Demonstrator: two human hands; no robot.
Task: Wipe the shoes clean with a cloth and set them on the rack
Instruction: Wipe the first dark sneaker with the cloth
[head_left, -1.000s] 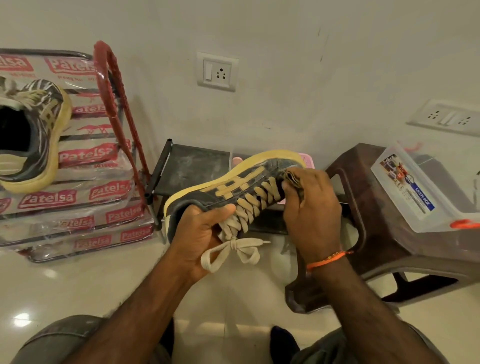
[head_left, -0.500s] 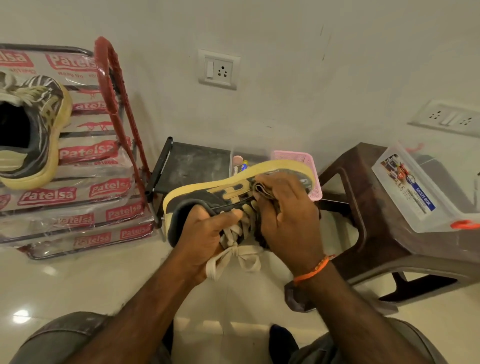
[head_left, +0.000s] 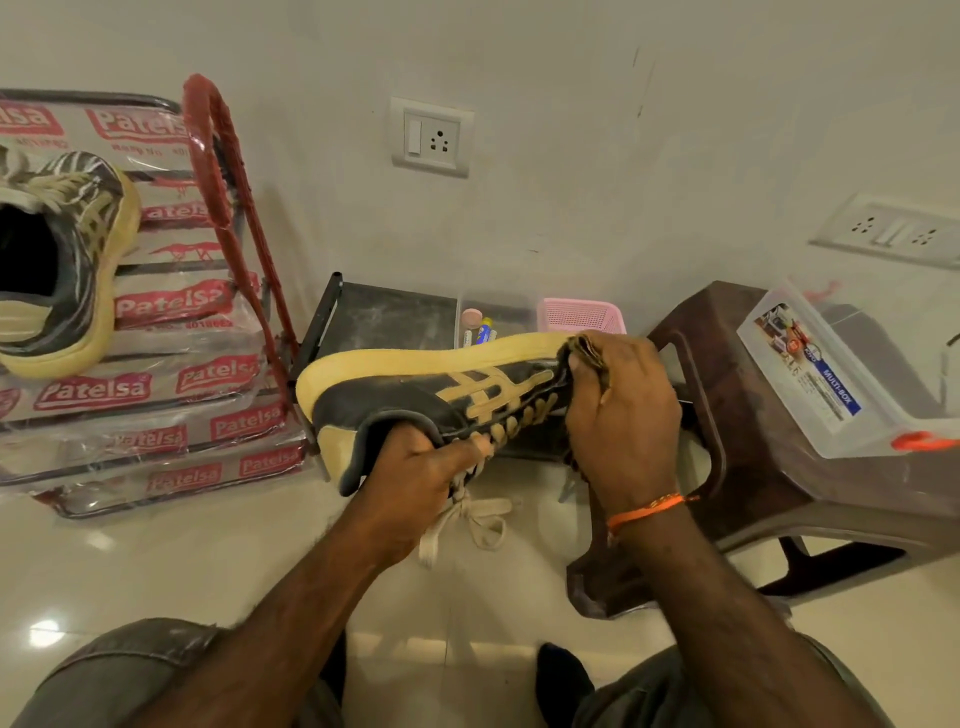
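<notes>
A black shoe (head_left: 395, 400) with a yellow sole and tan stripes is held on its side in mid-air, heel to the left. My left hand (head_left: 415, 473) grips it at the ankle opening, thumb over the laces. My right hand (head_left: 618, 415) holds a dark folded cloth (head_left: 582, 351) against the toe end of the shoe, hiding the toe. Its cream laces hang below. The matching shoe (head_left: 62, 270) sits on the plastic-wrapped shoe rack (head_left: 208, 223) at the left.
A dark low shelf (head_left: 395, 317) with a pink basket (head_left: 579, 314) and small items stands against the wall behind the shoe. A brown plastic stool (head_left: 737, 441) at the right carries a clear lidded box (head_left: 831, 374). My knees show at the bottom, on a glossy floor.
My right hand with the cloth slid from mid-shoe back toward the toe. The shoe has turned so its striped side faces me more fully.
</notes>
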